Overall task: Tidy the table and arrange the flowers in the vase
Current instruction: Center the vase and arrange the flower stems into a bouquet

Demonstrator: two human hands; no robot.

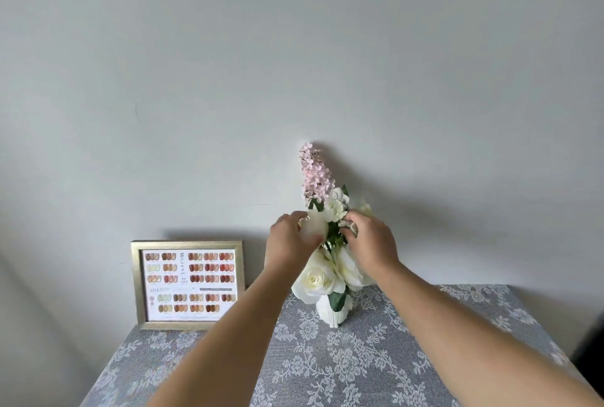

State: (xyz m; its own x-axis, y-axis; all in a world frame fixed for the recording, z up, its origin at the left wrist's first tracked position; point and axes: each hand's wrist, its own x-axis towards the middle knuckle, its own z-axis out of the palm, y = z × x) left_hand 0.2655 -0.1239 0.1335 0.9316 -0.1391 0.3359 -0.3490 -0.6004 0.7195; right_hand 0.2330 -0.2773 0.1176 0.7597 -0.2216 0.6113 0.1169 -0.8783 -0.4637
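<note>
Table (425, 357), lace-covered: tidy, bearing only a framed colour chart (189, 285). White vase (333, 316), at the back edge: flowers (322, 272) already inserted. Left hand (287, 240), right hand (372, 243): fingers curled among upper blooms; final adjusting seemingly remains.

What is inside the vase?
The white vase holds white roses, a pink flower spike and green leaves. Both hands reach into the blooms. The stems' lower ends and any water are hidden.
</note>
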